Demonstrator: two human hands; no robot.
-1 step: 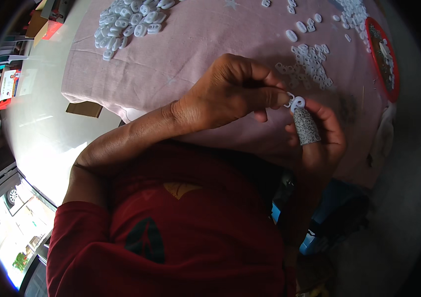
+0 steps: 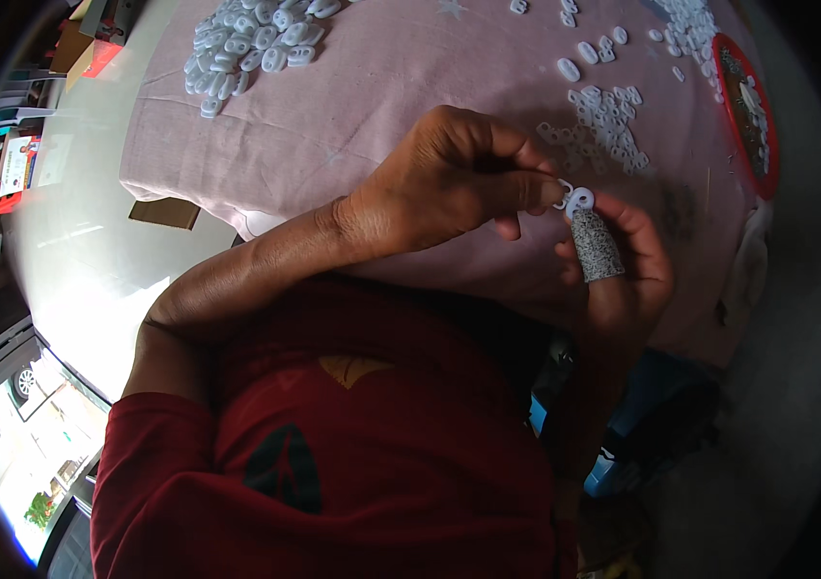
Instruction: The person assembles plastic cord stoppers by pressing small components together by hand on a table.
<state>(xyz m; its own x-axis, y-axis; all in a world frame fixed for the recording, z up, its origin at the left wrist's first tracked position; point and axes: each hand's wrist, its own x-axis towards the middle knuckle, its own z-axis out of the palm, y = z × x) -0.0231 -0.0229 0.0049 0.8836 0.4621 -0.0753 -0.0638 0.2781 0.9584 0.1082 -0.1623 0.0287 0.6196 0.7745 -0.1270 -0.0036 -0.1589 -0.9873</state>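
White piece (image 2: 580, 201), long axis apparently up-right

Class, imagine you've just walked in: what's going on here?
A person is handling small white plastic parts over a pink cloth. The right hand, its thumb in a speckled grey sleeve, holds a rounded white piece. The left hand pinches a thin white loop right beside it. Loose white pieces lie heaped at the upper left, and smaller ones lie scattered beyond the hands.
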